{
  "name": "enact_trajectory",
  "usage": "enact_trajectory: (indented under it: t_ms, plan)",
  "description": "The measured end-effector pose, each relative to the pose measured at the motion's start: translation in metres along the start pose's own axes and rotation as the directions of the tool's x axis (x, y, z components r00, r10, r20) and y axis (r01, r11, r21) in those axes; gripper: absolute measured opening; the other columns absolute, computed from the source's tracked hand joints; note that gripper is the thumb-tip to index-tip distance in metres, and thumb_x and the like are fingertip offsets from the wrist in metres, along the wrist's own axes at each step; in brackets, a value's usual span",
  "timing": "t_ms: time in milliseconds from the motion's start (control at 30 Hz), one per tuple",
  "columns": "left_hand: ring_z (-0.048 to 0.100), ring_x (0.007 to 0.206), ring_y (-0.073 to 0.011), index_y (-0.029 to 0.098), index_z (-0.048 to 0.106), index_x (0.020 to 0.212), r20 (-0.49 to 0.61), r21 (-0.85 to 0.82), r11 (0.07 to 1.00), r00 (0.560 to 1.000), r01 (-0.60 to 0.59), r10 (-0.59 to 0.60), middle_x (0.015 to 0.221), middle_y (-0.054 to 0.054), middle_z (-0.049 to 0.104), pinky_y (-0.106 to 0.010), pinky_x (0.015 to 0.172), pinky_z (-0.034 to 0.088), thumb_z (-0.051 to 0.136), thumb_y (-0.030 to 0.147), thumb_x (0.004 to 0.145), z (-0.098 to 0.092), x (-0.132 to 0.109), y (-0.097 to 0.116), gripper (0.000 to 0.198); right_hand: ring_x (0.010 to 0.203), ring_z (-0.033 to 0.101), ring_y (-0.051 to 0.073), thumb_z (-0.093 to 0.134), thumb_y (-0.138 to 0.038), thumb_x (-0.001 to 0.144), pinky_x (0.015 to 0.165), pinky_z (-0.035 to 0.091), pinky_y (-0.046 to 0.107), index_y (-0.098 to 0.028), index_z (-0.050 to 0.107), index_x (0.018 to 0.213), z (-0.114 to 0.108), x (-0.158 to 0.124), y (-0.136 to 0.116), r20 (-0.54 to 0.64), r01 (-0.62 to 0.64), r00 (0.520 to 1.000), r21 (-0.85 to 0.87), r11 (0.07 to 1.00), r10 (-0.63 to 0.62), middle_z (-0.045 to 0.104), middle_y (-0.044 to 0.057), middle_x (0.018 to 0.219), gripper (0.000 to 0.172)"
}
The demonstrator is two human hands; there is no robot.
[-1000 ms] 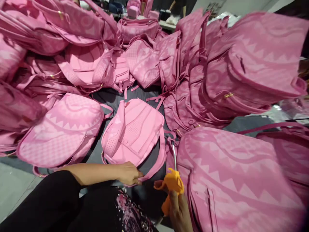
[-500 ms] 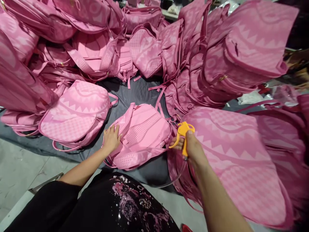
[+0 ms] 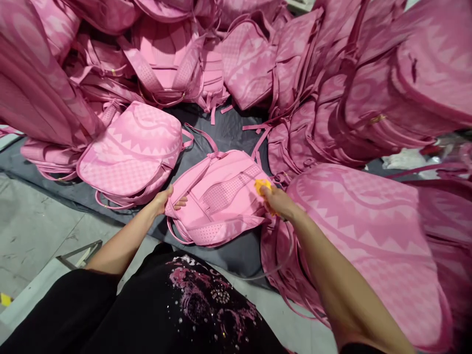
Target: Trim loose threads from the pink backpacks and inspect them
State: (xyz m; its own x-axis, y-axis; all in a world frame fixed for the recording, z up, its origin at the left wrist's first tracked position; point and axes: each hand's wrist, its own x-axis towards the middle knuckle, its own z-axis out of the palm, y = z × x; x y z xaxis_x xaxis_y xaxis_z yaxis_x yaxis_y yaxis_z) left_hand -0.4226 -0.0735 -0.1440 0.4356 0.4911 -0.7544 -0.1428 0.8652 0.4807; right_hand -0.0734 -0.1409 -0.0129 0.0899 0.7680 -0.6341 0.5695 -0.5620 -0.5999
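Observation:
A pink backpack (image 3: 236,164) lies with its padded back and shoulder straps upward, right in front of me. My left hand (image 3: 165,201) is closed round the shoulder strap at its left side, fingertips showing inside the strap. My right hand (image 3: 278,200) grips a yellow air blow gun (image 3: 262,188), blurred by motion, over the backpack's right side. From the gun a clear hose (image 3: 283,258) curves down toward my body.
Another pink backpack (image 3: 132,152) lies front up to the left, and a large one (image 3: 357,221) to the right. Stacked backpacks (image 3: 247,64) line the back. Dark sheeting (image 3: 221,258) covers the work surface; a metal-framed stool (image 3: 55,275) stands at lower left.
My left hand has gone from lying on the backpack's left side to gripping its strap. The blow gun has moved left and down over the backpack. The view has tilted downward.

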Motion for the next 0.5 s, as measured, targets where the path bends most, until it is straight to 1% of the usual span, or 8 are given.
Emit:
enact_trajectory:
  t_ms: [67, 100, 133, 233, 300, 400, 467, 500]
  plan:
    - [0.073, 0.067, -0.0210, 0.001, 0.070, 0.103, 0.032, -0.048, 0.998, 0.999, 0.028, -0.027, 0.092, -0.022, 0.074, -0.025, 0.049, 0.056, 0.024, 0.058, 0.099, -0.003, 0.003, 0.002, 0.073, 0.039, 0.044, 0.012, 0.041, -0.061, 0.096, 0.039, 0.033, 0.022, -0.020, 0.049, 0.081, 0.005, -0.001, -0.009, 0.232, 0.032, 0.972, -0.003, 0.999, -0.030, 0.048, -0.004, 0.048, 0.045]
    - [0.073, 0.067, -0.0216, 0.002, 0.069, 0.105, 0.039, -0.061, 0.997, 0.999, 0.038, -0.036, 0.091, -0.022, 0.075, -0.025, 0.048, 0.056, 0.024, 0.057, 0.099, -0.003, 0.004, 0.002, 0.072, 0.040, 0.046, 0.011, 0.042, -0.060, 0.097, 0.040, 0.035, 0.022, -0.020, 0.049, 0.082, 0.009, -0.001, -0.015, 0.295, 0.052, 0.954, 0.006, 0.999, -0.051, 0.049, -0.004, 0.050, 0.043]
    - [0.073, 0.066, -0.0220, 0.002, 0.068, 0.105, 0.040, -0.070, 0.996, 0.998, 0.047, -0.044, 0.090, -0.021, 0.075, -0.025, 0.047, 0.056, 0.023, 0.057, 0.099, -0.003, 0.005, 0.003, 0.072, 0.041, 0.046, 0.011, 0.042, -0.058, 0.097, 0.040, 0.035, 0.021, -0.020, 0.048, 0.082, 0.014, -0.001, -0.022, 0.294, 0.071, 0.953, 0.015, 0.997, -0.073, 0.049, -0.004, 0.052, 0.042]
    - [0.071, 0.061, -0.0219, 0.004, 0.067, 0.105, 0.012, -0.058, 0.996, 0.998, 0.060, -0.059, 0.085, -0.020, 0.074, -0.026, 0.044, 0.053, 0.023, 0.057, 0.100, -0.002, 0.006, 0.005, 0.070, 0.039, 0.041, 0.009, 0.041, -0.051, 0.099, 0.038, 0.034, 0.020, -0.020, 0.046, 0.080, 0.033, -0.002, -0.042, 0.175, 0.102, 0.979, 0.014, 0.995, -0.103, 0.044, -0.006, 0.051, 0.037]
    - [0.069, 0.057, -0.0213, 0.005, 0.067, 0.106, -0.011, 0.017, 0.999, 0.999, 0.046, -0.046, 0.083, -0.020, 0.074, -0.026, 0.043, 0.050, 0.023, 0.056, 0.100, 0.000, 0.006, 0.003, 0.067, 0.040, 0.042, 0.009, 0.040, -0.046, 0.101, 0.041, 0.037, 0.020, -0.020, 0.046, 0.078, 0.041, -0.004, -0.050, 0.282, 0.140, 0.950, 0.001, 0.990, -0.134, 0.045, -0.006, 0.053, 0.035]
    - [0.069, 0.064, -0.0213, 0.009, 0.066, 0.114, -0.066, 0.255, 0.951, 0.978, -0.174, 0.197, 0.087, -0.017, 0.073, -0.029, 0.056, 0.053, 0.032, 0.054, 0.100, 0.009, 0.006, -0.001, 0.058, 0.040, 0.042, 0.009, 0.039, -0.045, 0.102, 0.042, 0.036, 0.020, -0.020, 0.046, 0.077, 0.036, -0.015, -0.049, 0.281, 0.144, 0.951, -0.037, 0.989, -0.128, 0.046, -0.005, 0.053, 0.036]
    - [0.070, 0.089, -0.0232, 0.016, 0.063, 0.127, -0.038, 0.423, 0.825, 0.903, -0.374, 0.429, 0.100, -0.013, 0.072, -0.033, 0.082, 0.055, 0.046, 0.051, 0.097, 0.023, 0.007, -0.004, 0.049, 0.041, 0.043, 0.009, 0.038, -0.050, 0.101, 0.043, 0.036, 0.021, -0.019, 0.048, 0.078, 0.018, -0.026, -0.040, 0.354, 0.091, 0.933, -0.078, 0.993, -0.057, 0.048, -0.004, 0.053, 0.040]
    - [0.066, 0.103, -0.0244, 0.020, 0.060, 0.134, 0.016, 0.521, 0.722, 0.851, -0.455, 0.524, 0.108, -0.011, 0.071, -0.036, 0.095, 0.051, 0.050, 0.048, 0.096, 0.033, 0.007, -0.005, 0.048, 0.042, 0.045, 0.010, 0.037, -0.053, 0.101, 0.044, 0.036, 0.021, -0.018, 0.051, 0.081, 0.007, -0.031, -0.035, 0.412, 0.071, 0.911, -0.113, 0.991, -0.018, 0.050, -0.003, 0.054, 0.043]
